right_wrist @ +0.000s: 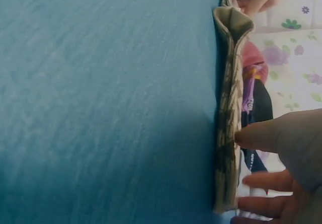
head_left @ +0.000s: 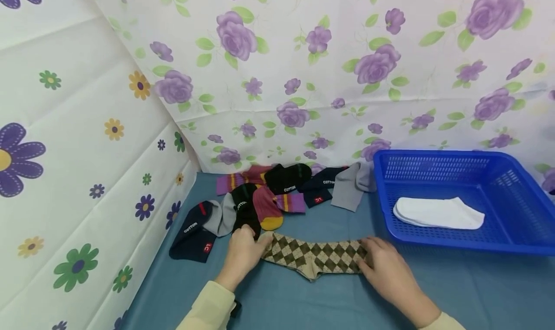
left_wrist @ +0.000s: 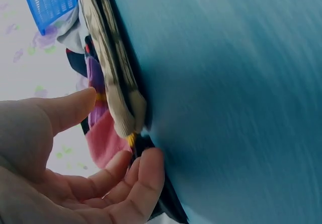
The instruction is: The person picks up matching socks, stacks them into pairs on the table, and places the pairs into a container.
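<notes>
A beige argyle sock pair (head_left: 338,257) with dark brown diamonds lies flat on the blue-green cloth, its heel pointing toward me. The left wrist view shows two layers in this sock pair (left_wrist: 108,58). My left hand (head_left: 244,250) is at its left end, thumb and fingers apart; in the left wrist view the left hand (left_wrist: 95,178) has its fingers loosely bent around that end without gripping. At the opposite end is my right hand (head_left: 390,272). Seen from the right wrist, the right hand (right_wrist: 287,168) touches the sock with its thumb, fingers spread beside the end.
Behind lie loose socks: navy (head_left: 191,238), black (head_left: 288,178), grey (head_left: 347,188), and pink with purple stripes (head_left: 266,204). A blue plastic basket (head_left: 459,241) stands on the right, holding white socks (head_left: 438,213). Flowered sheets (head_left: 277,79) rise at the back and left.
</notes>
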The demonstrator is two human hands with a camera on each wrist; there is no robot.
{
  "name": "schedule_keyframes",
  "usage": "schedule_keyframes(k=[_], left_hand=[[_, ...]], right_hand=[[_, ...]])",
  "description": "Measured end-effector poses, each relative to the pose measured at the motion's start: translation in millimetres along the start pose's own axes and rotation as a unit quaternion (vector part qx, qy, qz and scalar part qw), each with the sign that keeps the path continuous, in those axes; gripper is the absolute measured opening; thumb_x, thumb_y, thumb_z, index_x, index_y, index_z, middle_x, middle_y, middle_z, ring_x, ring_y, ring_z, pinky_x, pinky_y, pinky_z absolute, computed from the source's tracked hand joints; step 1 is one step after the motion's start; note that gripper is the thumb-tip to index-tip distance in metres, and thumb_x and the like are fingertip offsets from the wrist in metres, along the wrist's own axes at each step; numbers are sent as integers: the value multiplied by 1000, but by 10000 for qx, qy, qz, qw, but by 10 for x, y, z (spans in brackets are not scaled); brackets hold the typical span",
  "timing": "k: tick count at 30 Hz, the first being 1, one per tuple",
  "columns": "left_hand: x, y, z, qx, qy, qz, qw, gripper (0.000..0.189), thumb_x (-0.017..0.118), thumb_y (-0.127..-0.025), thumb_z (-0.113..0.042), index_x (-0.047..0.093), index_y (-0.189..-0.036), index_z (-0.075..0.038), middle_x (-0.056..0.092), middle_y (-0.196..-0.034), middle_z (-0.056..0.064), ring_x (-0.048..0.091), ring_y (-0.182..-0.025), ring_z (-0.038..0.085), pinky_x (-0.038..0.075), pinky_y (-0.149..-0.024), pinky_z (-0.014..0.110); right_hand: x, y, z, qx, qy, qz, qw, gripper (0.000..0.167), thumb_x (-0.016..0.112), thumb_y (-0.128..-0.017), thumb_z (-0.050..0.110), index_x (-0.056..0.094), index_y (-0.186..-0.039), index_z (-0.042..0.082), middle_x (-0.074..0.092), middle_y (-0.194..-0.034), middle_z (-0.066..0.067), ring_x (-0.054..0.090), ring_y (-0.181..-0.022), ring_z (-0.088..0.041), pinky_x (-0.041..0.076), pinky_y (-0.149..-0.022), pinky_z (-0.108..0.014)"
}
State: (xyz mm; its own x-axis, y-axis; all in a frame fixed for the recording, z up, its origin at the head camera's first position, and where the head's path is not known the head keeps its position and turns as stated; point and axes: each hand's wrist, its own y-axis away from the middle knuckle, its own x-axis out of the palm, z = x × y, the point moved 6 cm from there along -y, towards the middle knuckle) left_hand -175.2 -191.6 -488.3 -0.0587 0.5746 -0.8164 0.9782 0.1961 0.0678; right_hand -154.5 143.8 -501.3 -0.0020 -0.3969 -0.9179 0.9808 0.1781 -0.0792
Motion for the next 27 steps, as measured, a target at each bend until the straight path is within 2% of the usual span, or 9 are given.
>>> schedule_keyframes(k=[4,7,11,14,17,23,27], left_hand=[[10,6,76,-304,55,216,9993,51,65,-80,-55,48,-61,-10,32,-46,-1,26,-36,13,20,-33,25],[21,6,78,-355,76,376,9986,59,66,-80,-53,36,-47,-15,24,-40,-4,19,-33,11,17,-31,24],[24,-2,53,-367,19,447,9983,61,69,-78,-52,34,-44,-16,23,-40,-4,19,-33,11,16,-31,24],[45,-12,39,-372,-26,510,9980,61,71,-76,-51,34,-44,-15,23,-40,-5,21,-32,11,16,-31,24],[75,-22,25,-322,-32,525,9981,60,74,-74,-48,33,-45,-16,23,-41,-4,21,-33,12,16,-33,24],[131,-46,12,-241,-12,566,9981,59,77,-73,-42,29,-50,-17,20,-46,-4,19,-38,11,16,-38,25],[139,-64,4,-117,-8,549,9984,61,79,-72,-41,27,-50,-17,17,-47,-5,18,-38,10,15,-39,24]], right_hand=[[39,0,-33,222,247,65,9994,69,68,-82,41,48,-131,-3,51,-131,-24,48,-118,-46,41,-90,-61],[58,0,-62,462,401,97,9981,82,65,-82,49,40,-135,-9,46,-134,-30,45,-118,-50,40,-88,-64],[46,5,-73,703,703,15,9950,91,64,-78,59,43,-130,-13,50,-124,-33,48,-109,-53,44,-76,-63],[16,10,-70,769,862,-62,9933,86,65,-74,64,54,-113,-12,55,-107,-31,53,-95,-50,45,-61,-59],[7,6,-72,832,853,55,9929,76,66,-72,66,57,-95,-6,55,-97,-27,54,-87,-45,44,-53,-54],[29,-45,-87,980,567,382,9928,61,68,-71,64,50,-75,6,53,-90,-21,55,-82,-39,45,-54,-49],[38,-96,-92,973,426,466,9933,57,72,-70,58,47,-74,7,51,-80,-14,53,-71,-29,42,-51,-42]])
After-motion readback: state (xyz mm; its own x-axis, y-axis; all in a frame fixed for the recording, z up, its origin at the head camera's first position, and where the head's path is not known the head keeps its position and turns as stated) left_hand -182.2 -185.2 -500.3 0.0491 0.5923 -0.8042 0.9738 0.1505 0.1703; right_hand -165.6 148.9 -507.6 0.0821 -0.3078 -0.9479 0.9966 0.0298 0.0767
